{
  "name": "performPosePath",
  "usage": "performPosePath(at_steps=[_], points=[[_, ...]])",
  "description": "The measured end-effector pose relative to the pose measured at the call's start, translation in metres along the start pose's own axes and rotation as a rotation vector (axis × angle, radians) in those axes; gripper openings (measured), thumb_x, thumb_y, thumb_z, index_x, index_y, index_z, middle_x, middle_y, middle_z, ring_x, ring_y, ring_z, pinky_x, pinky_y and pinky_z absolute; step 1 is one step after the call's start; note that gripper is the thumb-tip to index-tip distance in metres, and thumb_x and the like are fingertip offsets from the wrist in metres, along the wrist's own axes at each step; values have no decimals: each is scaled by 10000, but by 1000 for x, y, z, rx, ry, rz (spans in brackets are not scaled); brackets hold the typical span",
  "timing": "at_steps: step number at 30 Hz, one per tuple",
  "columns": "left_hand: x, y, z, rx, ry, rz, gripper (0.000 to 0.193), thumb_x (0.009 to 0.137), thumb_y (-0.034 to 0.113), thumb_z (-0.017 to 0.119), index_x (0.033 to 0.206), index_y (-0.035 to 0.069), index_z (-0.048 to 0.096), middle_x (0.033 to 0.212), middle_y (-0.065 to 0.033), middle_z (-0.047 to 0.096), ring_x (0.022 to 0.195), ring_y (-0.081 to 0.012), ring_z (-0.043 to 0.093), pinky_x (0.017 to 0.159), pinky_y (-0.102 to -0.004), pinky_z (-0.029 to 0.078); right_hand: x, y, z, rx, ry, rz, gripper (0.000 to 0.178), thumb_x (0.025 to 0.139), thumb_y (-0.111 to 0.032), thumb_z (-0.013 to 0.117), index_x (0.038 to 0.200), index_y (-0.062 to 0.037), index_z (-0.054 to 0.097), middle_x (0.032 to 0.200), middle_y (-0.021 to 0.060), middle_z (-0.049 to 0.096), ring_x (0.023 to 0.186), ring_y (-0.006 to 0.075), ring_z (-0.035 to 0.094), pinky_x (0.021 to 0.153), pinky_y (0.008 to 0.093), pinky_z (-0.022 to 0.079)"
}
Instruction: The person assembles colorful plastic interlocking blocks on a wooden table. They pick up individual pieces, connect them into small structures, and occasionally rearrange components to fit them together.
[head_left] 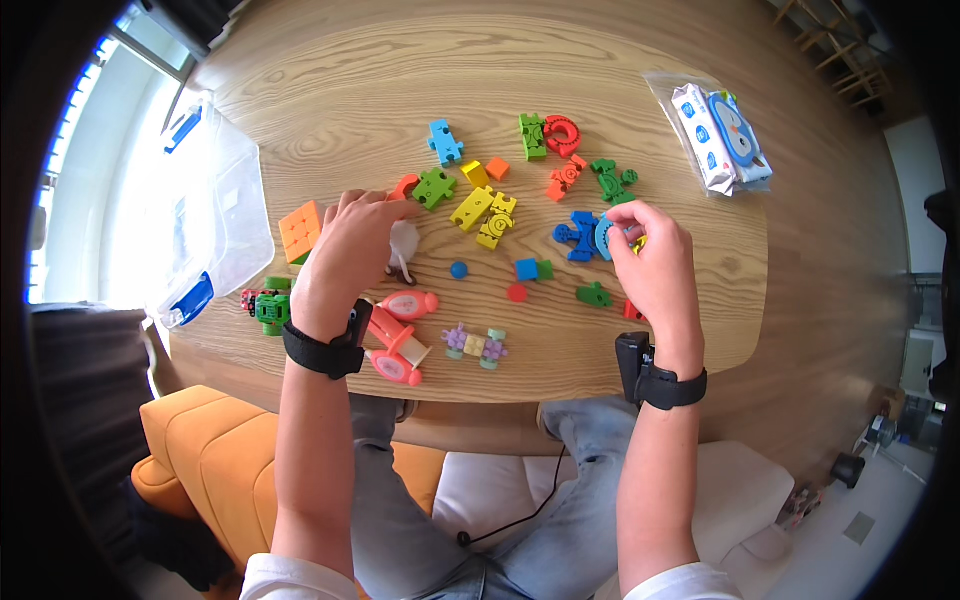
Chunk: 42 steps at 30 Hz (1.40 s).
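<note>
My left hand is over the table's left side, fingers bent downward and their tips mostly hidden. Just past them, a red piece shows beside a green puzzle piece. Partly under that hand is a small white object whose kind I cannot make out. With my right hand I pinch a light blue rounded puzzle piece. It meets the edge of a dark blue puzzle piece; I cannot tell whether they are joined. A bit of yellow shows by the right fingers.
Yellow puzzle pieces, small blocks and a pastel toy lie mid-table. A pink toy, green toy vehicle, orange-faced cube and clear bin are left. A wipes pack lies far right.
</note>
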<state>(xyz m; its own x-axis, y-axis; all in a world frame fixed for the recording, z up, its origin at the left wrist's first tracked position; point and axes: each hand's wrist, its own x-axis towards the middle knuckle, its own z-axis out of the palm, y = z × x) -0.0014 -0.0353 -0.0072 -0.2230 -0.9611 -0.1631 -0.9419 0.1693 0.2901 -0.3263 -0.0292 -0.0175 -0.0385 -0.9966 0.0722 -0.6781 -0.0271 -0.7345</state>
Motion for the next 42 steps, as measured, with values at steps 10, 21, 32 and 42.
performPosePath(at_steps=[10,21,32,42], points=[[-1,-1,0,-3,68,-44,582,731,-151,603,1243,93,735,1286,-103,687,1272,-343,551,1096,-432,408,0,0,-6,5,-8,20,148,922,-29,703,1056,29,726,908,111,761,757,163,677,694,322,539],[-10,74,-23,-127,301,282,495,831,-136,559,1251,73,718,1322,-118,642,1273,-363,550,1120,-479,445,-9,-28,-14,320,-179,77,204,1013,-141,716,1140,17,731,991,54,772,875,98,684,765,263,541],[-14,126,5,-252,199,497,486,808,-91,640,1248,104,708,1404,-146,568,1245,-374,566,1075,-480,474,-10,-28,-17,713,-323,221,253,1021,-224,728,1150,-13,679,1017,42,753,902,85,689,761,255,553],[-11,136,15,-419,263,501,489,830,-37,685,1299,101,678,1427,-171,561,1233,-376,585,1085,-475,481,-10,6,-37,869,0,192,209,1026,-221,595,1098,-31,644,1020,92,714,904,171,692,804,313,568]])
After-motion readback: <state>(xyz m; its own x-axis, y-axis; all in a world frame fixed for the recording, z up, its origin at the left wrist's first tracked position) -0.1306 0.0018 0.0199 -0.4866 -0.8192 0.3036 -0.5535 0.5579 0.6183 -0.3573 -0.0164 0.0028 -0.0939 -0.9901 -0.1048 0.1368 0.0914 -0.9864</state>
